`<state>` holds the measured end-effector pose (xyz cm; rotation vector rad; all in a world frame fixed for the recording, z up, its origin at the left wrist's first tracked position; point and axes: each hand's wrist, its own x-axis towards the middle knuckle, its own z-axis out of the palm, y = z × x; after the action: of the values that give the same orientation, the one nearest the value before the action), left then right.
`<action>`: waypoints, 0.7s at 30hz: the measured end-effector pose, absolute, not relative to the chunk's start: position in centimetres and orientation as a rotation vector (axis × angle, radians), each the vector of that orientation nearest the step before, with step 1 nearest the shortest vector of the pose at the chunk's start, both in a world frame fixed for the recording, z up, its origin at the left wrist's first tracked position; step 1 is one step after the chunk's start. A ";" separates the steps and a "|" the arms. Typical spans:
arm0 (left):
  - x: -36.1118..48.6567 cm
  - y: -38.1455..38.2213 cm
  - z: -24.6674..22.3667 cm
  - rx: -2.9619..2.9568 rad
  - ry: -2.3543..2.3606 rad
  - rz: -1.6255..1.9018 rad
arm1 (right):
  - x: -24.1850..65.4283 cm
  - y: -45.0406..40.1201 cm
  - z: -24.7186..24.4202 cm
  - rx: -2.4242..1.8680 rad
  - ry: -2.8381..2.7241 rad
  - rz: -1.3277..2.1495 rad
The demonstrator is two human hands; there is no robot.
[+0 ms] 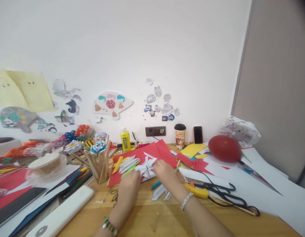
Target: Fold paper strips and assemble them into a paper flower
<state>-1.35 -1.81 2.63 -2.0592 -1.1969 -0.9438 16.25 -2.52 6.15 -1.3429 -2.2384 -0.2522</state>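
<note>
Holding the folded white paper point(143, 169) over the red paper point(147, 150) required care: fingers of the left hand point(130, 183) and right hand point(166, 174) were pinched on opposite sides. Uneven pulling risked tearing a fold; a slack grip, letting layers spring open.

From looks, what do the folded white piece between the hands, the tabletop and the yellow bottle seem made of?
Folded white piece: apparently matt paper, by its thin faces and sharp edges.
Tabletop: probably wood, perhaps laminate; softly glossy, brown-banded, faintly reflective.
Yellow bottle: likely plastic, by its shape; finish unclear.
</note>
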 end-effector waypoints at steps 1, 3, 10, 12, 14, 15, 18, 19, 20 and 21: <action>-1.3 -1.9 2.6 -2.058 -1.198 -0.937 | 16.3 -2.5 6.1 -1.413 -2.241 -0.277; -1.2 -1.9 2.6 -2.065 -1.196 -0.936 | 16.3 -2.4 5.9 -1.519 -2.250 -0.282; -1.3 -2.0 2.8 -2.094 -1.235 -0.941 | 16.2 -3.1 6.8 -1.583 -2.278 -0.205; -1.3 -2.0 2.7 -2.099 -1.255 -0.940 | 16.3 -3.2 7.1 -1.589 -2.310 -0.222; -1.2 -2.0 2.6 -2.117 -1.265 -0.937 | 16.1 -3.3 7.2 -1.604 -2.354 -0.254; -1.2 -2.0 2.6 -2.128 -1.271 -0.941 | 16.0 -3.4 7.2 -1.618 -2.367 -0.265; -1.3 -1.9 2.7 -2.154 -1.300 -0.967 | 15.8 -3.7 7.4 -1.642 -2.368 -0.245; -1.4 -1.9 2.7 -2.155 -1.310 -0.971 | 15.8 -3.9 7.5 -1.641 -2.358 -0.229; -1.4 -1.9 2.8 -2.153 -1.317 -0.968 | 15.8 -4.0 7.5 -1.628 -2.347 -0.215; -1.5 -1.9 2.8 -2.151 -1.317 -0.961 | 15.8 -4.1 7.6 -1.602 -2.337 -0.207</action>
<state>-1.45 -1.89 2.79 -2.1508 -1.3171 -0.9608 15.82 -4.15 7.63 -1.6016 -2.3368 -0.2071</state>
